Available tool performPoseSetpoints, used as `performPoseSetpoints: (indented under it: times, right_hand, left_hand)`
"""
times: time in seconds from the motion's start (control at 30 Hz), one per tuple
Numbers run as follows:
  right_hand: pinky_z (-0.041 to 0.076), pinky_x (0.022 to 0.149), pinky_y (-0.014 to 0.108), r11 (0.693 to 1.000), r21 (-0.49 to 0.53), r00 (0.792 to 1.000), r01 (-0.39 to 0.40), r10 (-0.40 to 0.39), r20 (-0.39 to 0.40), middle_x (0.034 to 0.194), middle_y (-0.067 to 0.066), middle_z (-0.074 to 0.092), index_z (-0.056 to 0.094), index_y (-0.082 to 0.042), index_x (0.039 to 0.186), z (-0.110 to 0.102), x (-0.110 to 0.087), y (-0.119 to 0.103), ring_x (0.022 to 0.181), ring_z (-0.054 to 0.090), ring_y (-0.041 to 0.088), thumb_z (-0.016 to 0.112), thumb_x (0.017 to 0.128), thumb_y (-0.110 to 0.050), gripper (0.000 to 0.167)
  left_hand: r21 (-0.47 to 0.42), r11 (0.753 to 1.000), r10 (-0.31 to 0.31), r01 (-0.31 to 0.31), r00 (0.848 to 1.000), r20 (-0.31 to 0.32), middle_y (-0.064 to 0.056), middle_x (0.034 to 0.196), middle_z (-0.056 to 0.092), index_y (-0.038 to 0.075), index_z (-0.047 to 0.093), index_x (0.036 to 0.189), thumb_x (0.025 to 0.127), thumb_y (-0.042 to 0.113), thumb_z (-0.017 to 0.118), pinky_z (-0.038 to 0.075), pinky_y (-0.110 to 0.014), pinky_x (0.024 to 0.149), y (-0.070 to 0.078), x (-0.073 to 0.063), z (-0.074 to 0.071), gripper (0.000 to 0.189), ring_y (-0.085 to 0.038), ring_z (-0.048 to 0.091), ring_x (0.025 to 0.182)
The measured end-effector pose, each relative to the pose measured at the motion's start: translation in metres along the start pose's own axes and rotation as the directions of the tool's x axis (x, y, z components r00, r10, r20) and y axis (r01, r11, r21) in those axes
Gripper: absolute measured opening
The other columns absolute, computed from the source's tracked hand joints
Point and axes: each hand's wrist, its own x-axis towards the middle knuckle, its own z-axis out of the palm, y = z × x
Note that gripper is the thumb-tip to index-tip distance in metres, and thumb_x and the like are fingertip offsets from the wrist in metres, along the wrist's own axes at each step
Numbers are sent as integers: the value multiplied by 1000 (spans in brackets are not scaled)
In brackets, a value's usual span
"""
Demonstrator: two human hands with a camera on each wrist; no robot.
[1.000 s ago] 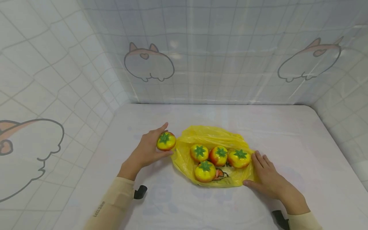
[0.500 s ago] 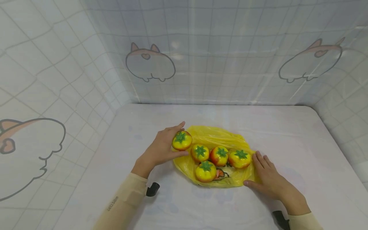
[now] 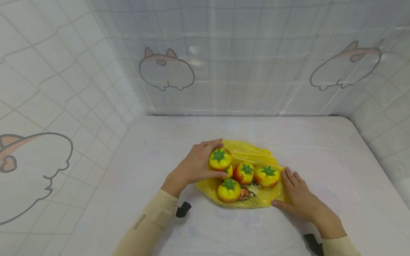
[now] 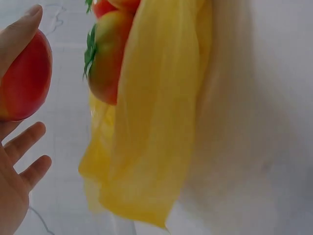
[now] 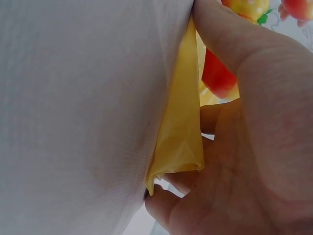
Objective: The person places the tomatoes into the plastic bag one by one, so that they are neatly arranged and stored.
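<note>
My left hand (image 3: 198, 164) grips a yellow-red toy tomato (image 3: 219, 159) with a green star-shaped top. It is above the left part of a yellow plastic bag (image 3: 246, 148) lying on the table. In the left wrist view, thumb and fingers curve round the red underside of that tomato (image 4: 28, 81). Several more tomatoes lie on the bag, such as the front one (image 3: 229, 191); one behind the held tomato is mostly covered. My right hand (image 3: 301, 203) rests with fairly straight fingers on the bag's right edge. In the right wrist view, bag film (image 5: 183, 122) shows beside the palm.
A white cloth covers the table (image 3: 160, 142). Behind it rises a gridded curtain (image 3: 243, 81) with cartoon drawings, and similar sheets enclose both sides. Black wrist-worn pieces (image 3: 183, 209) stick out near both sleeves.
My left hand has carried its tomato rightward, from beside the bag's left edge to over the left part of the bag. The right hand stays in place on the bag's edge.
</note>
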Motion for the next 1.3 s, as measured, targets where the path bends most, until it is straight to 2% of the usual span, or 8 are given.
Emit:
performPoseSetpoints:
  times: [0.13, 0.4, 0.6, 0.87, 1.13, 1.3]
  right_hand:
    - [20, 115, 74, 1000, 2, 1000, 1, -1, -2, 164, 37, 12, 18, 12, 158, 0, 0, 0, 146, 13, 63, 70, 86, -66, 118]
    - [19, 115, 74, 1000, 9, 1000, 7, -7, -2, 164, 37, 11, 17, 12, 158, 0, 0, 2, 146, 12, 63, 69, 87, -66, 118]
    - [18, 113, 77, 1000, 22, 1000, -16, 15, 13, 165, 37, 10, 17, 12, 158, -1, 0, 1, 146, 12, 63, 70, 86, -67, 119]
    - [19, 112, 78, 1000, 17, 1000, -13, 13, 15, 165, 37, 10, 16, 12, 158, -1, -1, 1, 146, 12, 63, 71, 86, -66, 119]
    - [19, 112, 78, 1000, 16, 1000, -11, 11, 14, 165, 37, 11, 16, 11, 159, 0, 0, 0, 146, 12, 63, 71, 85, -65, 120]
    - [19, 113, 77, 1000, 24, 1000, -6, 6, 6, 165, 37, 11, 17, 11, 159, 1, 0, 1, 146, 12, 64, 72, 86, -64, 118]
  left_hand:
    - [-9, 1000, 4, -4, 1000, 29, 8, 152, 53, 17, 35, 159, 79, 60, 83, 32, -52, 118, 8, 5, 4, 103, -25, 45, 140]
    - [-3, 999, 46, -46, 997, 60, 12, 156, 49, 24, 22, 165, 81, 62, 80, 32, -53, 119, 16, 8, 12, 109, -22, 41, 145]
    - [15, 996, 89, -90, 995, 55, 13, 157, 47, 25, 21, 165, 81, 66, 78, 34, -52, 119, 19, 10, 18, 109, -22, 42, 144]
    - [26, 992, 123, -125, 989, 87, 12, 160, 44, 25, 19, 165, 80, 68, 76, 34, -51, 119, 26, 11, 25, 111, -23, 42, 144]
    - [26, 992, 115, -120, 983, 145, 13, 162, 40, 28, 18, 165, 79, 68, 78, 34, -53, 120, 36, 12, 34, 112, -24, 39, 147]
    - [43, 989, 134, -143, 977, 164, 12, 163, 38, 28, 19, 166, 79, 71, 75, 34, -52, 120, 40, 13, 40, 113, -23, 39, 147]
